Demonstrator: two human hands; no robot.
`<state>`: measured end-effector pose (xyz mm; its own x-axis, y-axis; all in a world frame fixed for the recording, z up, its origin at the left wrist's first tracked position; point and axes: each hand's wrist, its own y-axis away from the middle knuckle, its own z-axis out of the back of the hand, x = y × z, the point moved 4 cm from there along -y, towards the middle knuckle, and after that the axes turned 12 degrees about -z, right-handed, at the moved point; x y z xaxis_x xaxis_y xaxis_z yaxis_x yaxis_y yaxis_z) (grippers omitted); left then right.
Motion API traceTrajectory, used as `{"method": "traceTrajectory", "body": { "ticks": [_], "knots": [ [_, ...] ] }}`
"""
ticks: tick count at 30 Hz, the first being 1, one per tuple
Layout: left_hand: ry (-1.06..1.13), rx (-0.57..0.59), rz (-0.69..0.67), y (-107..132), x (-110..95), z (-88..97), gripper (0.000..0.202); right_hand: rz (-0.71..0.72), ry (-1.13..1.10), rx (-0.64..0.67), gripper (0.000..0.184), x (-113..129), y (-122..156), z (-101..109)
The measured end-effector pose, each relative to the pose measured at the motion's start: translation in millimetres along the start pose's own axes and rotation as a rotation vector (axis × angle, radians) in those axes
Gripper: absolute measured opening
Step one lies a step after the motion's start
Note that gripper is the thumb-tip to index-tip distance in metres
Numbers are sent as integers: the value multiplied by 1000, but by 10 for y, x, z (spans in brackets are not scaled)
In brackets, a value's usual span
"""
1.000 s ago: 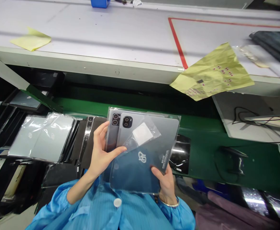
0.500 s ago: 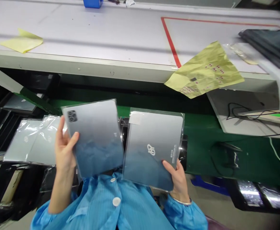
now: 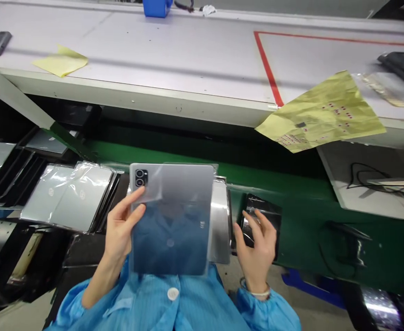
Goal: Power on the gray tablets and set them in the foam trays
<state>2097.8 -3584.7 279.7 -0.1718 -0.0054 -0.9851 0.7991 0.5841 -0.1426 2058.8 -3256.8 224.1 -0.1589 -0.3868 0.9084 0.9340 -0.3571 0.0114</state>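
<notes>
My left hand grips the left edge of a grey-blue tablet, back towards me, its camera block at the upper left. Clear film shows around the tablet's edges. Behind its right side, a silvery panel in clear film is partly hidden; I cannot tell whether my left hand holds it too. My right hand has its fingers apart over a glossy black, film-wrapped flat piece on the green work surface. Whether the fingertips touch that piece is unclear.
On the left, film-wrapped silver panels lie in stacks. The white shelf crosses in front, bearing a blue bin and a yellow sheet. Another yellow sheet overhangs its edge. Black cables hang at right.
My right hand has let go of the panel with the white logo and moved to the black piece. The tablet in my left hand has shifted right and straightened. The camera view has turned left.
</notes>
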Motion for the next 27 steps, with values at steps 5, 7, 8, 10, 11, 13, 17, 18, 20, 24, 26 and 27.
{"method": "traceTrajectory", "body": {
  "ticks": [5, 7, 8, 10, 11, 13, 17, 18, 20, 24, 26, 27],
  "knots": [
    [54, 327, -151, 132, -207, -366, 23, -241, -490, 459, 81, 439, 105, -211],
    [61, 416, -200, 178, -292, -461, 28, -383, -515, 421, 69, 469, 146, -261],
    [60, 442, -215, 192, -326, -493, 30, -430, -511, 375, 61, 470, 162, -262],
    [54, 463, -237, 206, -376, -532, 32, -473, -513, 304, 53, 477, 189, -240],
    [48, 465, -242, 209, -392, -542, 32, -474, -518, 286, 52, 488, 197, -223],
    [32, 461, -237, 211, -404, -554, 29, -467, -525, 265, 52, 517, 202, -191],
    [-6, 451, -195, 218, -394, -568, 27, -450, -519, 284, 51, 578, 183, -179],
    [-11, 452, -190, 220, -393, -572, 27, -445, -519, 291, 51, 590, 176, -183],
    [-14, 457, -188, 220, -396, -584, 28, -442, -525, 295, 50, 603, 164, -187],
    [-28, 458, -170, 219, -397, -600, 27, -454, -529, 298, 49, 596, 150, -190],
    [-35, 456, -157, 220, -406, -610, 26, -464, -537, 306, 49, 580, 150, -196],
    [-37, 454, -152, 219, -415, -616, 26, -471, -543, 309, 49, 570, 150, -200]
  ]
}}
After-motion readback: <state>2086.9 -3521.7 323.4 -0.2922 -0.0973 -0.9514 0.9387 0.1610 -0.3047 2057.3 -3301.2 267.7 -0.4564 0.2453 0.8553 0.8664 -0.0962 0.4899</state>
